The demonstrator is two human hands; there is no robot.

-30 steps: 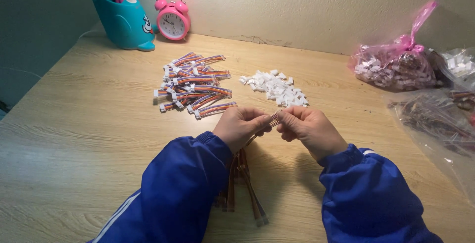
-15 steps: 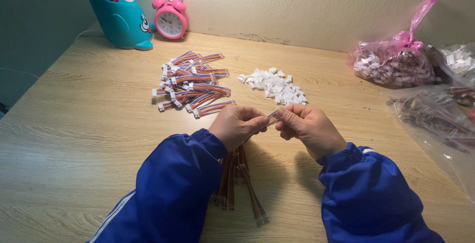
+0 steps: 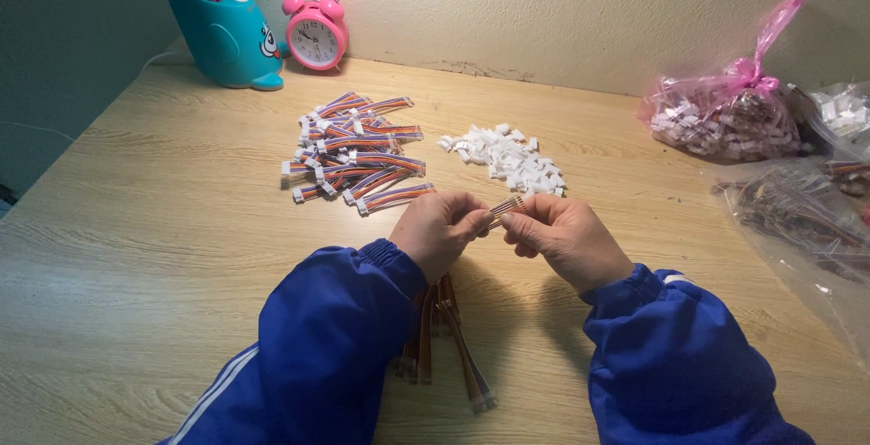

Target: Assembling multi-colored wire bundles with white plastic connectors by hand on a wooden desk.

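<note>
My left hand (image 3: 441,230) and my right hand (image 3: 564,238) meet over the middle of the wooden table (image 3: 163,255), both pinching a short striped ribbon cable (image 3: 507,208) between the fingertips. Its bare wire end pokes up between the two hands. Several loose ribbon cables (image 3: 438,336) lie on the table under my left forearm. Farther back sit a pile of finished cables with white plugs (image 3: 355,150) and a heap of small white connector housings (image 3: 507,158).
A teal whale-shaped pen holder (image 3: 225,37) and a pink alarm clock (image 3: 314,35) stand at the back left by the wall. On the right lie a tied pink bag of parts (image 3: 725,114) and clear bags of cables (image 3: 807,218).
Both hands stay in the same spot with only slight finger movement on the cable. Nothing else has moved.
</note>
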